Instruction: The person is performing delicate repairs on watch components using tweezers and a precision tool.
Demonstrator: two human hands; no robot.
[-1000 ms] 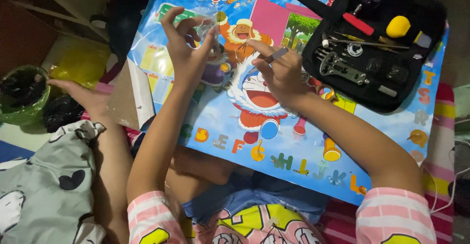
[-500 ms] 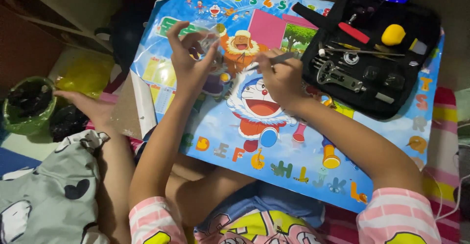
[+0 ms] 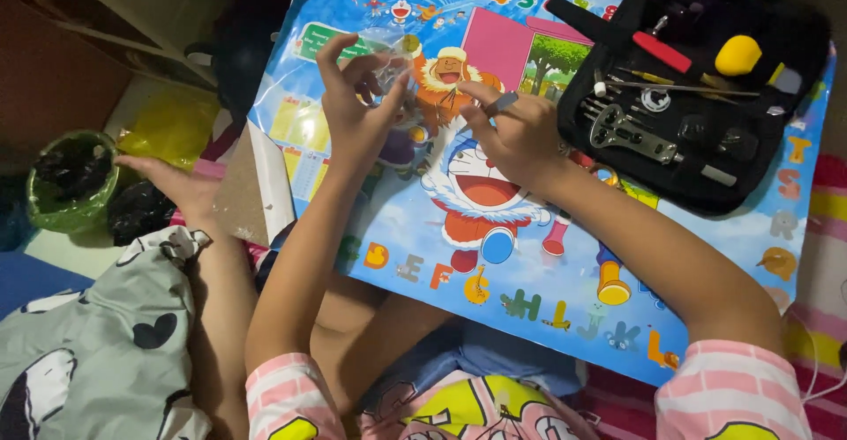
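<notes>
Entry, head view, one moment.

1. Low table (image 3: 732,255), its top covered by a bright cartoon alphabet print. It carried everything we worked on.

2. Left hand (image 3: 353,109), raised above the far-left part of the table. Its fingers were spread, with thumb and fingertips pinched on a small clear plastic bag (image 3: 393,69). What the bag held we could not tell; it was too small and glossy.

3. Right hand (image 3: 520,135), near the table's middle, just beside the left hand but not touching it. Its fingers were closed on a thin grey tool (image 3: 501,103), whose tip pointed toward the bag. Whether the tip touched the bag we could not tell.

4. Black tool case (image 3: 794,193), lying open at the far-right corner of the table. In it: a red-handled tool (image 3: 663,52), a yellow rounded piece (image 3: 738,54), a flat metal wrench-like tool (image 3: 631,135), and several slim picks. Most slots were filled.

5. Progress, as we judged it: the case was opened and one tool taken up; the bag was in hand but appeared not yet emptied, and no small part lay on the table before us. The fine work itself seemed barely begun.

6. Beside the table's left edge: another person's hand (image 3: 172,184) and a green bowl (image 3: 66,184) of dark contents.
</notes>
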